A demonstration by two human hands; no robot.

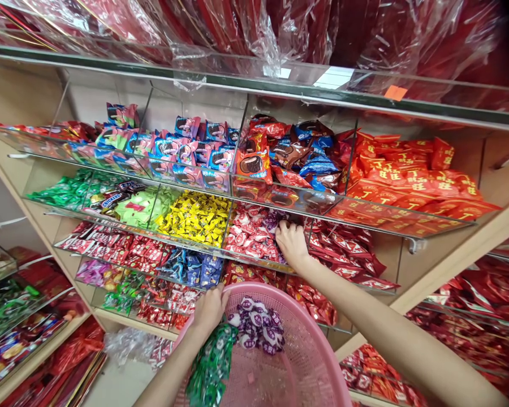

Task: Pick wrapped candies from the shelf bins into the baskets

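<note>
My left hand (210, 310) grips the far rim of a pink plastic basket (309, 362), held below the shelves. Inside the basket lie a heap of purple-and-white wrapped candies (258, 330) and a bundle of green wrapped candies (212, 364). My right hand (290, 243) reaches into a clear shelf bin of red, white and purple wrapped candies (250, 232), its fingers curled down among them. What the fingers hold is hidden by the sweets.
Tiered clear acrylic bins hold yellow candies (197, 217), green packs (68, 192), blue-pink biscuit packs (186, 150), chocolate packs (297, 152) and red packets (415, 178). Red goods in plastic wrap lie on the top shelf (254, 85). More bins stand at the left (8, 305) and right.
</note>
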